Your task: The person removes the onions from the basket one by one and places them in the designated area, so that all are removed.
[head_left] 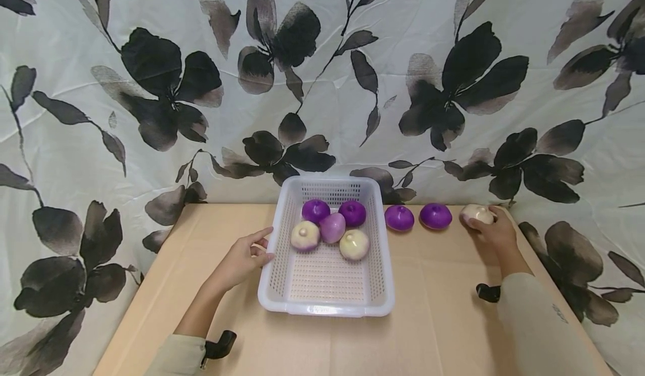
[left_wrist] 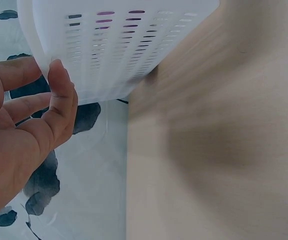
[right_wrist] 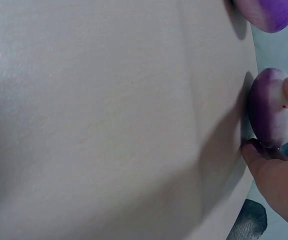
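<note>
White plastic basket [head_left: 327, 309], centre of frame, holding five onions [head_left: 304, 236], pinched at its left side by the left hand [head_left: 245, 259]; pale onion [head_left: 475, 214], upper-right corner of the table [head_left: 428, 314], gripped by the right hand [head_left: 498, 231]. Probable hazards: smooth, round onion could slip and roll off the edge; left-hand tug could jolt the basket.

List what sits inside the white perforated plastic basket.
Two round dark-purple onions, one pinkish-purple onion and two round cream-topped onions, all toward the far end. The floor of the basket directly beneath them is covered.
</note>
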A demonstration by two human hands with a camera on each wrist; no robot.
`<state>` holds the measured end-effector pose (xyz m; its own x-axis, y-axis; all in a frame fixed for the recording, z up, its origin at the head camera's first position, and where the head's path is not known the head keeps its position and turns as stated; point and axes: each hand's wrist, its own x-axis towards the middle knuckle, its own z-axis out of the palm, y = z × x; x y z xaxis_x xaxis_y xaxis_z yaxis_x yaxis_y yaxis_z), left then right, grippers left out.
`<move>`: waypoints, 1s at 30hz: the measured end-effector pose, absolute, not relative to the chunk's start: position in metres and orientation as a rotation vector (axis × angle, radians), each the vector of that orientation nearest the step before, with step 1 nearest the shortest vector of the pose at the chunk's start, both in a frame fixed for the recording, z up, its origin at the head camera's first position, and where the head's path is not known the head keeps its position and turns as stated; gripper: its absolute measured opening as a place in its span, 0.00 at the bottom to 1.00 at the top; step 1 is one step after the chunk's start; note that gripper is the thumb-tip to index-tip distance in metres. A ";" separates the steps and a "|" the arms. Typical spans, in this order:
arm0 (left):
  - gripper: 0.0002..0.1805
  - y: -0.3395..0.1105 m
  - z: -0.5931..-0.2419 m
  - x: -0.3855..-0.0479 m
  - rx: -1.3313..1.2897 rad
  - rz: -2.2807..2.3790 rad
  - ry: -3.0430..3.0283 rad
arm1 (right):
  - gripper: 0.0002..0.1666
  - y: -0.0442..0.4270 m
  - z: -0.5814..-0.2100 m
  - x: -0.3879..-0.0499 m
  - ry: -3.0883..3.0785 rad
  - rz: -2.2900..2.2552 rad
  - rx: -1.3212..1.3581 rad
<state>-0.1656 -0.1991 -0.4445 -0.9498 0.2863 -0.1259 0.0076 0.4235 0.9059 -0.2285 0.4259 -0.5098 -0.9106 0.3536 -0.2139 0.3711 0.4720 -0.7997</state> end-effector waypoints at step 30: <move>0.37 -0.201 -0.446 -0.166 0.263 1.537 2.428 | 0.54 0.426 -0.513 -0.224 2.720 -1.410 0.649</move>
<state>-0.1659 -0.2014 -0.4465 -0.9512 0.2854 -0.1173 0.0161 0.4254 0.9048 -0.2239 0.4265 -0.5134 -0.9139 0.3556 -0.1955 0.3647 0.5085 -0.7800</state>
